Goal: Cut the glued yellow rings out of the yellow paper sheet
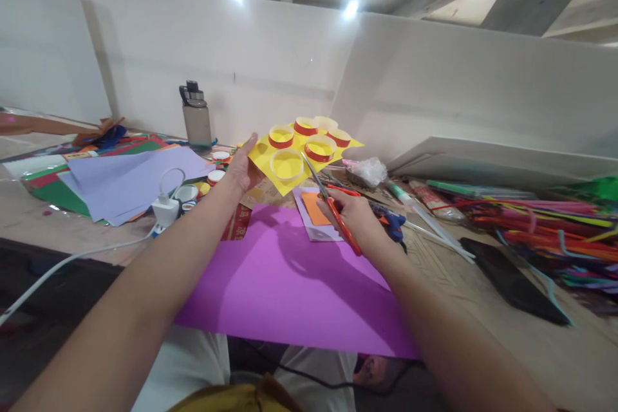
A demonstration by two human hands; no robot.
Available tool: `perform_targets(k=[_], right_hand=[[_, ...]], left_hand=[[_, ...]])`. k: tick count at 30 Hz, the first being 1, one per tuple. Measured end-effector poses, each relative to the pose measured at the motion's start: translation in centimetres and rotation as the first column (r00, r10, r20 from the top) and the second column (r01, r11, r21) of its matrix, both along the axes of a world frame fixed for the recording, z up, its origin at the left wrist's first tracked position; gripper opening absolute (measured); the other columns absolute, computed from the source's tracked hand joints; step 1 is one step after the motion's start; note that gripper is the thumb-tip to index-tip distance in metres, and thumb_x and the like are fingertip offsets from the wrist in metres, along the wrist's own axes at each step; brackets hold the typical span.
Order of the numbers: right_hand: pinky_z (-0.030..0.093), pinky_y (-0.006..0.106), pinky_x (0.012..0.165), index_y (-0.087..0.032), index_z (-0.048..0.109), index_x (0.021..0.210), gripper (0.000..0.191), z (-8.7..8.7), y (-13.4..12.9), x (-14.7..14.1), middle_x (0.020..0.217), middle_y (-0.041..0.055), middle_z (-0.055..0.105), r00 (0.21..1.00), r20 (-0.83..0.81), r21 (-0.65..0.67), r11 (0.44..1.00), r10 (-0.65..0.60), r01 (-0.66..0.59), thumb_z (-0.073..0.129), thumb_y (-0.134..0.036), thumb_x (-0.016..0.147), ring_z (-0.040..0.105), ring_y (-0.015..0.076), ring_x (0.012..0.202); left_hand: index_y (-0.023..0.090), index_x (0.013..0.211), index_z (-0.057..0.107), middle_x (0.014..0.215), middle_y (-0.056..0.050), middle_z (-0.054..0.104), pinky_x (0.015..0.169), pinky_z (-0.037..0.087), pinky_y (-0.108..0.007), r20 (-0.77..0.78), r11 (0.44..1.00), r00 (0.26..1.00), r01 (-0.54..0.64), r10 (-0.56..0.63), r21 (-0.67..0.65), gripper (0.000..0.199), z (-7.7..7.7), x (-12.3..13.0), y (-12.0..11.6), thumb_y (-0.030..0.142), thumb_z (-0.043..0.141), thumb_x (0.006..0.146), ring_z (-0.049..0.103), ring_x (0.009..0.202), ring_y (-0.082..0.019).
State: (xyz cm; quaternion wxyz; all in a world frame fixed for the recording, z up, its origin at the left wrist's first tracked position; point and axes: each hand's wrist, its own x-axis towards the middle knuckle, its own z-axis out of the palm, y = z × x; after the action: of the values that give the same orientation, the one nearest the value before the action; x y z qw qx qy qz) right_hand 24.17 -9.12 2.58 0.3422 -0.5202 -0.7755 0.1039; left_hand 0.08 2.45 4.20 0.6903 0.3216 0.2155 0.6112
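My left hand [245, 164] grips the left corner of a yellow sheet [264, 159], raised above the table. Several round rings stand on the sheet, some red-sided such as this ring [320, 149], others pale such as the front ring [286, 165]. My right hand [350, 209] is closed round the orange handles of a pair of scissors [344, 225]. The scissor blades point up and left, their tip close to the sheet's front right edge; whether they touch it I cannot tell. Below lies a large purple sheet [299, 290].
A bottle [197, 119] stands at the back left. Lilac paper [130, 180] and a white plug adapter [165, 209] lie on the left. Orange paper [316, 208] lies beneath the scissors. On the right are a black flat object [514, 280] and many coloured strips [555, 238].
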Motion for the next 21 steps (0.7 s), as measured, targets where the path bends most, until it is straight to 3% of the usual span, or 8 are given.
perform_targets(k=[4,11,17,21], right_hand=[[0.045,0.031,0.063,-0.02,0.07,0.101,0.027,-0.5,0.7,0.6,0.074,0.007,0.069,0.988,0.15,0.115,0.993,-0.044,0.027,0.05,-0.035,0.09,0.061,0.02,0.064],[0.049,0.037,0.077,-0.019,0.066,0.12,0.034,-0.5,0.9,1.1,0.101,0.0147,0.074,0.955,0.282,0.181,0.982,-0.095,0.044,0.051,-0.03,0.092,0.068,0.0281,0.088],[0.049,0.034,0.073,-0.02,0.071,0.106,0.027,-0.7,1.1,1.3,0.089,0.0112,0.073,0.976,0.216,0.096,0.995,-0.02,0.0,0.054,-0.034,0.09,0.067,0.0251,0.081],[0.046,0.031,0.067,-0.021,0.069,0.107,0.033,-0.8,1.2,1.4,0.084,0.0061,0.071,0.993,0.114,0.019,0.999,0.041,-0.043,0.056,-0.046,0.09,0.064,0.0222,0.076]], left_hand=[[0.013,0.128,0.062,0.107,-0.013,0.076,0.099,0.053,-0.04,-0.067,1.0,0.998,0.007,-0.006,0.008,0.049,0.1,-1.7,0.6,0.028,0.067,0.082,0.072,0.102,-0.027],[0.013,0.118,0.069,0.103,-0.016,0.076,0.092,0.056,-0.045,-0.2,0.998,0.978,0.058,-0.054,0.015,0.052,1.3,-3.2,0.4,0.05,0.065,0.082,0.072,0.098,-0.032],[0.017,0.094,0.076,0.097,-0.012,0.077,0.077,0.058,-0.035,-0.476,0.988,0.879,0.044,0.032,0.148,0.028,0.7,-1.7,0.5,0.039,0.075,0.076,0.073,0.084,-0.027],[0.016,0.089,0.075,0.093,-0.01,0.077,0.07,0.057,-0.031,-0.548,0.98,0.833,0.04,0.075,0.195,0.025,0.7,-1.2,-0.1,0.03,0.08,0.07,0.072,0.075,-0.022]])
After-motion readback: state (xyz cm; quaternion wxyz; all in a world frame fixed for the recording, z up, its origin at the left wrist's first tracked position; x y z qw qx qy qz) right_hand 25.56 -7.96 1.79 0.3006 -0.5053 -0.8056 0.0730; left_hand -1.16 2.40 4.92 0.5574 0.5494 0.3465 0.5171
